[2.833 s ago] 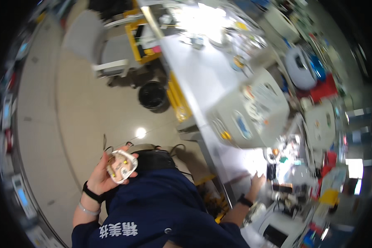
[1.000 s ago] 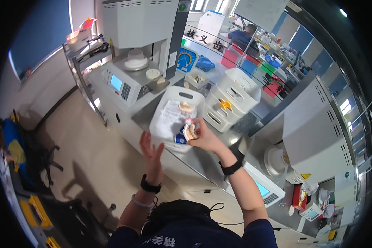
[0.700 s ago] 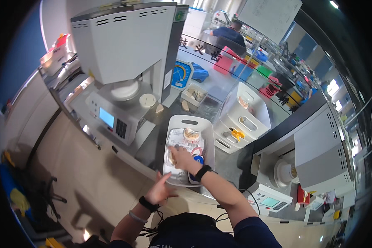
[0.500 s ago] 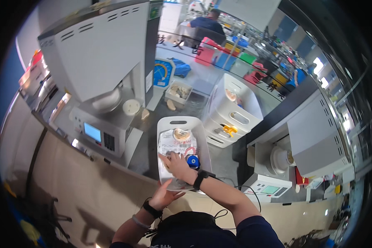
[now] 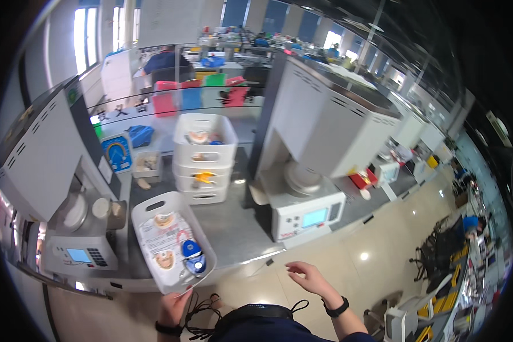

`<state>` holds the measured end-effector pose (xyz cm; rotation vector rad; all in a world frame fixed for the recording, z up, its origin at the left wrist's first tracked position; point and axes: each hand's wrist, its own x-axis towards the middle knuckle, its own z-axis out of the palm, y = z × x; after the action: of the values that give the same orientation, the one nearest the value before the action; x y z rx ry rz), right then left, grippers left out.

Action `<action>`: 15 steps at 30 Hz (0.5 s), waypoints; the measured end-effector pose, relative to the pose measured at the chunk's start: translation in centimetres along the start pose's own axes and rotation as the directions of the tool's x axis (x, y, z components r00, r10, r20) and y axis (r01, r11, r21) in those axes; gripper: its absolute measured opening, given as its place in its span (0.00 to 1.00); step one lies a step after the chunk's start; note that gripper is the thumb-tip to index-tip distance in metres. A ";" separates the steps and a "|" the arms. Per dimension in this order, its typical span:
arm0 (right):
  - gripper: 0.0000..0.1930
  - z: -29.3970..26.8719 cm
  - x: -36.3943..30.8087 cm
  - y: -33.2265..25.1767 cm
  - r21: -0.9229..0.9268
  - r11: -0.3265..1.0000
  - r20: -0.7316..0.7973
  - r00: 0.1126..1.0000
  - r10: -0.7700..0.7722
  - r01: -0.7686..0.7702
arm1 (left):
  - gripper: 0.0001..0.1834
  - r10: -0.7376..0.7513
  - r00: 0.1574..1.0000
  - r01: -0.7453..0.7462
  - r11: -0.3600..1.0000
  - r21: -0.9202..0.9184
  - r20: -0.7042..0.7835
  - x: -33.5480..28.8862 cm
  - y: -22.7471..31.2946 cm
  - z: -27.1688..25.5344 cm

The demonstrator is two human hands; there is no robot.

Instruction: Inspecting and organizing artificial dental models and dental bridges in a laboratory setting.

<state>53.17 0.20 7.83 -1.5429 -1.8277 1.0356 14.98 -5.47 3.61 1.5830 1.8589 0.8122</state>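
Observation:
A white plastic basket (image 5: 202, 232) with handle slots stands at the bench's front edge. In it lie a printed sheet (image 5: 150, 232), an upper dental cast (image 5: 164, 220), a lower dental cast (image 5: 165, 260), a red curved piece (image 5: 183, 237) and a shiny blue plastic piece (image 5: 192, 248). My left hand (image 5: 174, 306) is at the basket's near end, fingers closed; a thin pale line runs from them along the rim, too blurred to name. Off to the right, my right hand (image 5: 309, 278) hangs over the floor, empty, with its fingers apart.
Stacked white baskets (image 5: 204, 185) stand behind, the top one holding a cast. A furnace-like machine (image 5: 310, 199) with a screen is on the right, another (image 5: 77, 228) on the left. A small tub (image 5: 147, 164) of pale pieces sits at the back. A person (image 5: 164, 60) sits farther off.
My right hand has left the basket and swung out to the right. A second cast now shows on the sheet. My view has turned to the right.

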 end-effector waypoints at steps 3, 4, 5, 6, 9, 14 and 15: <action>0.13 -2.5 -9.4 6.2 0.077 0.988 -0.161 0.976 0.147 -0.136 | 0.08 0.124 0.990 -0.121 0.992 -0.039 0.067 -3.3 1.4 0.5; 0.12 -2.9 -12.7 8.5 0.171 0.967 -0.252 0.940 0.230 -0.191 | 0.10 -0.025 0.988 0.063 0.966 -0.252 0.152 -4.3 0.9 1.5; 0.11 -3.4 -16.1 10.7 0.272 0.933 -0.340 0.884 0.322 -0.235 | 0.13 -0.144 0.951 0.254 0.868 -0.427 0.273 -5.2 0.3 2.8; 0.11 -3.9 -19.4 12.7 0.298 0.924 -0.368 0.865 0.341 -0.238 | 0.13 -0.117 0.948 0.235 0.883 -0.406 0.295 -6.2 -2.1 4.7; 0.15 -3.0 -28.0 18.6 0.406 0.859 -0.463 0.741 0.486 -0.310 | 0.19 0.159 0.852 0.511 -0.040 -0.859 0.499 -5.9 -4.6 8.5; 0.18 -4.5 -36.5 18.3 0.385 0.728 -0.426 0.591 0.686 -0.567 | 0.10 0.152 0.815 -0.075 0.985 -0.158 0.560 -11.2 13.2 8.9; 0.17 -4.5 -37.8 18.8 0.414 0.738 -0.488 0.555 0.674 -0.532 | 0.11 0.009 0.789 0.286 0.880 -0.380 0.615 -11.3 14.6 10.4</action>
<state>75.37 -34.65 -2.03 -2.1114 -0.6836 0.8088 33.86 -14.00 8.01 1.1862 1.1894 0.5287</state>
